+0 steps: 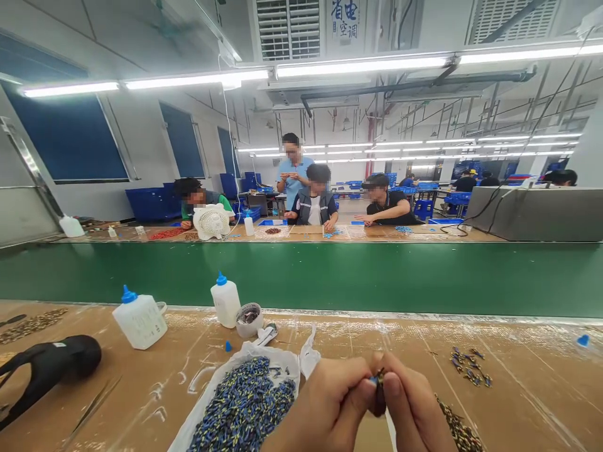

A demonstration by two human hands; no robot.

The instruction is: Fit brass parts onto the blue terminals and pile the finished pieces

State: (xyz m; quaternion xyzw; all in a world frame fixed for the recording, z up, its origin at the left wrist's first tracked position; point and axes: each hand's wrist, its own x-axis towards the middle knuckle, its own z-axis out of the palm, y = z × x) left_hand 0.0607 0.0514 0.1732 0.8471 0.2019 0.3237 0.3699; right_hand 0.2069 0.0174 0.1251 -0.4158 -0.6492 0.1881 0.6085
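Observation:
My left hand (336, 402) and my right hand (409, 402) meet at the lower middle of the head view, thumbs and fingertips pinched together. Between them is a small dark part (379, 395) with a bit of blue, mostly hidden by the fingers. Left of my hands lies a white bag (296, 361), opened out like a tray, heaped with small blue, yellow and black pieces (245, 402). Partly behind my right hand is a pile of small brownish pieces (459, 427). A smaller group of similar pieces (471, 366) lies farther right on the brown table covering.
Two bottles with blue caps (141, 321) (226, 304) and a tape roll (249, 320) stand back left. Tweezers (97, 402) and a black object (61, 361) lie left. Beyond the table runs a green conveyor (301, 273), with several people seated across it.

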